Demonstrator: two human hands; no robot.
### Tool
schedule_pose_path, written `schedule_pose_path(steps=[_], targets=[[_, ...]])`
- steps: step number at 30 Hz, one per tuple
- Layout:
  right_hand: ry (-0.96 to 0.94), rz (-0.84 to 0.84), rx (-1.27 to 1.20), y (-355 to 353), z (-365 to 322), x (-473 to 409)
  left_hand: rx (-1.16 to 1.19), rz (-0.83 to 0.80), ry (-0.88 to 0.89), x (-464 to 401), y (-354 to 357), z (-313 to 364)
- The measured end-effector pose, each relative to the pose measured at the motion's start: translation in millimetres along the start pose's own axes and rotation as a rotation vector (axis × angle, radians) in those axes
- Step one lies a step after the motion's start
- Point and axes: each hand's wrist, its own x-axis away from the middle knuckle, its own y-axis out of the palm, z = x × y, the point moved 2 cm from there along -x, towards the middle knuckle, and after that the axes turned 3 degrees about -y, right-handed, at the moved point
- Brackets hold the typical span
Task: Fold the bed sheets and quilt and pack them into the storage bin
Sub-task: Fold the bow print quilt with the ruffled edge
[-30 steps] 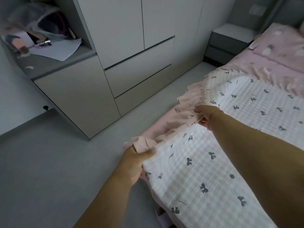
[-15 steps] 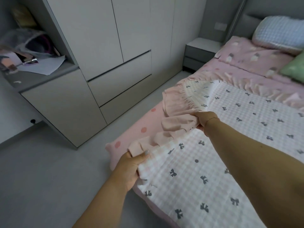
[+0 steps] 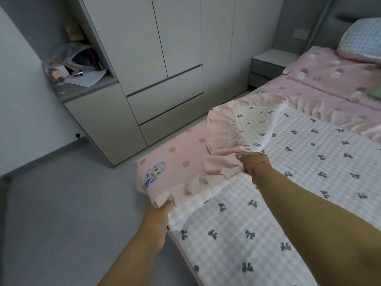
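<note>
The quilt (image 3: 288, 182), white check with dark bows and a pink frill, lies spread on the bed (image 3: 177, 162), its near edge partly turned back over itself. The left hand (image 3: 158, 221) pinches the frilled corner at the bed's edge, and the right hand (image 3: 252, 163) has its fingers clamped on bunched frill farther in. The pink dotted sheet (image 3: 185, 153) bears a cartoon figure but no readable writing.

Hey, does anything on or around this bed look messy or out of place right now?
Only the open shelf nook beside the wardrobe: loose papers and a bag lie jumbled there. The quilt edge is bunched, held by both hands.
</note>
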Motion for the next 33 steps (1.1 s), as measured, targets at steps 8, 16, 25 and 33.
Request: schedule_pose_path(steps=[8, 16, 25, 33], targets=[[0.032, 0.062, -0.029, -60, 22, 42, -0.069, -0.026, 0.019, 65, 27, -40], [0.022, 0.109, -0.028, -135, 66, 121, -0.184, -0.126, 0.037, 149, 43, -106], [0.028, 0.204, -0.032, -234, 140, 227, -0.244, -0.228, 0.008, 271, 66, -189], [0.073, 0.228, -0.056, -313, 197, 275, -0.255, -0.251, 0.009, 347, 95, -250]])
